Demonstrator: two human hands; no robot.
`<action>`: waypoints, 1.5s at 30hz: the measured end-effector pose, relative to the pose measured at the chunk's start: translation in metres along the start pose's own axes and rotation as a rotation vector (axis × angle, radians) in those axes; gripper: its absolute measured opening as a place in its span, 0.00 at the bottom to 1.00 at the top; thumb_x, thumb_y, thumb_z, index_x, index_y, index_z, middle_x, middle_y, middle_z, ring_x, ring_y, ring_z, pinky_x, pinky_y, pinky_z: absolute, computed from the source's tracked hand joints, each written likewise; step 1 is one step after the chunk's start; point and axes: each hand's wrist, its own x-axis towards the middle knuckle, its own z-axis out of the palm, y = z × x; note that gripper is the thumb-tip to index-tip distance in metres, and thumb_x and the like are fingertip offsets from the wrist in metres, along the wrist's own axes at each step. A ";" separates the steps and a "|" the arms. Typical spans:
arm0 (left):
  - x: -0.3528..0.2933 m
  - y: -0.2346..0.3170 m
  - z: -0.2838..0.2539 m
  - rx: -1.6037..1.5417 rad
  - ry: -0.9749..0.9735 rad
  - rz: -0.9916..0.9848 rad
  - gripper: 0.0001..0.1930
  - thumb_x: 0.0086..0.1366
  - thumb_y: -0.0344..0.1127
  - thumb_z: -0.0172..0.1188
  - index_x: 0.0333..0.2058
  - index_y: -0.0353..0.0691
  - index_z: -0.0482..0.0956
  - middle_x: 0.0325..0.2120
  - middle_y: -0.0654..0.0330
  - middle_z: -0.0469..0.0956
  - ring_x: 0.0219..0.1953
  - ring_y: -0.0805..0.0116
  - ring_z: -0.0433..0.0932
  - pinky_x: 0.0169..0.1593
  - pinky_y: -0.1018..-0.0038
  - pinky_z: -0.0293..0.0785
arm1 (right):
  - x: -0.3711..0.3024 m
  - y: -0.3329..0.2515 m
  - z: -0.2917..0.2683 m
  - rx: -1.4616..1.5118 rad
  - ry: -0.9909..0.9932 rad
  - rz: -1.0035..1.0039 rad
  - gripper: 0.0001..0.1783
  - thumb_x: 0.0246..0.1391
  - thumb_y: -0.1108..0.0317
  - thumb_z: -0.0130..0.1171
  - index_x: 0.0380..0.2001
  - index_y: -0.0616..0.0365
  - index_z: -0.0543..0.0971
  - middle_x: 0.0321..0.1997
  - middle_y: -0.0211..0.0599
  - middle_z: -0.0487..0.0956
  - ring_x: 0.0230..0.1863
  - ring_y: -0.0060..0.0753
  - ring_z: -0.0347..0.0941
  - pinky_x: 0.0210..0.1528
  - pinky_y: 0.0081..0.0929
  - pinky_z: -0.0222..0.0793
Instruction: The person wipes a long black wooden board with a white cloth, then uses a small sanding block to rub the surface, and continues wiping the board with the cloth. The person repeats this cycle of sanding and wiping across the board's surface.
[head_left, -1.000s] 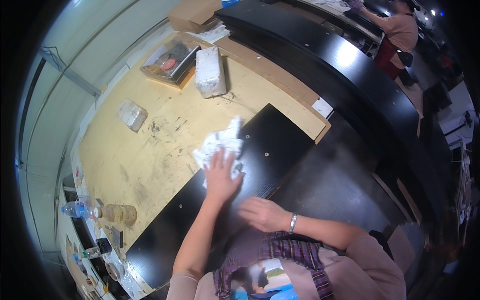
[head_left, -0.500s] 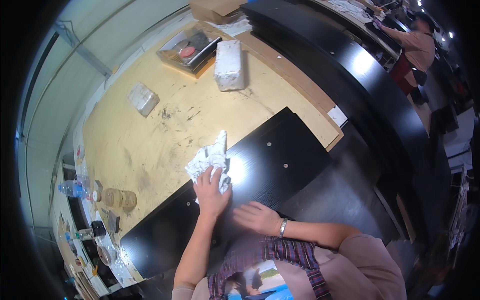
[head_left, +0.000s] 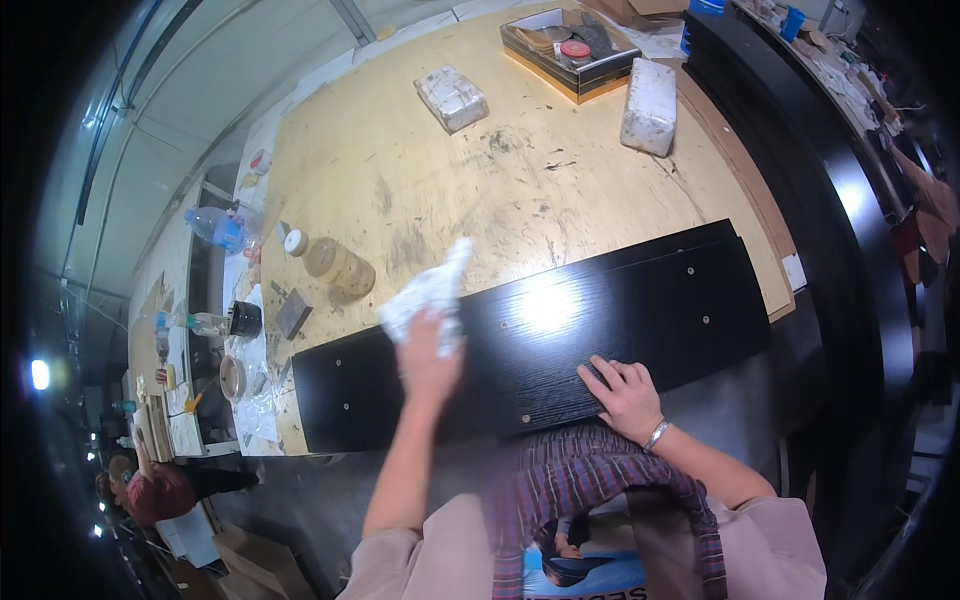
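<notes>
A long black wood-grained board [head_left: 620, 310] lies along the near edge of the yellow worktable, with another black board's edge showing beneath it. Small round metal fittings dot its top. My left hand [head_left: 430, 355], smeared by motion, has a crumpled white cloth [head_left: 428, 292] under its fingers, at the board's far edge left of the middle. Part of the cloth extends beyond that edge over the tabletop. My right hand [head_left: 625, 398] lies palm down near the board's front edge, fingers stretched out and holding nothing.
Beyond the board, the worktable [head_left: 350, 150] carries two wrapped white blocks [head_left: 452, 98] [head_left: 650, 105] and an open box [head_left: 570, 55] of small items. A capped jar [head_left: 340, 265] and plastic bottle [head_left: 215, 228] lie left. Black panels [head_left: 790, 130] are stacked right. Another person [head_left: 160, 492] is far left.
My view has turned, so the table things sit farther right. My right hand has come down onto the board, fingers spread. My left hand still has the cloth, now blurred by motion.
</notes>
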 end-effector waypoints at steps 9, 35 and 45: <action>-0.055 -0.181 -0.095 -0.219 0.288 -0.810 0.24 0.67 0.32 0.61 0.62 0.38 0.74 0.47 0.43 0.82 0.48 0.47 0.82 0.54 0.60 0.77 | 0.004 -0.008 0.009 -0.030 0.062 0.055 0.49 0.29 0.65 0.75 0.64 0.43 0.74 0.64 0.33 0.74 0.57 0.38 0.71 0.58 0.42 0.62; -0.184 -0.224 -0.136 0.073 0.450 -0.764 0.22 0.69 0.34 0.58 0.60 0.32 0.75 0.55 0.40 0.78 0.55 0.45 0.78 0.59 0.61 0.72 | 0.009 -0.028 0.014 -0.033 0.206 -0.045 0.29 0.47 0.70 0.59 0.58 0.52 0.77 0.56 0.39 0.78 0.43 0.37 0.73 0.48 0.35 0.70; -0.148 -0.182 -0.143 -0.050 0.421 -0.497 0.21 0.68 0.29 0.61 0.58 0.26 0.75 0.52 0.42 0.80 0.54 0.50 0.78 0.61 0.63 0.69 | 0.015 -0.033 -0.016 0.025 0.219 -0.090 0.25 0.45 0.70 0.59 0.51 0.53 0.81 0.53 0.38 0.79 0.44 0.35 0.75 0.48 0.35 0.71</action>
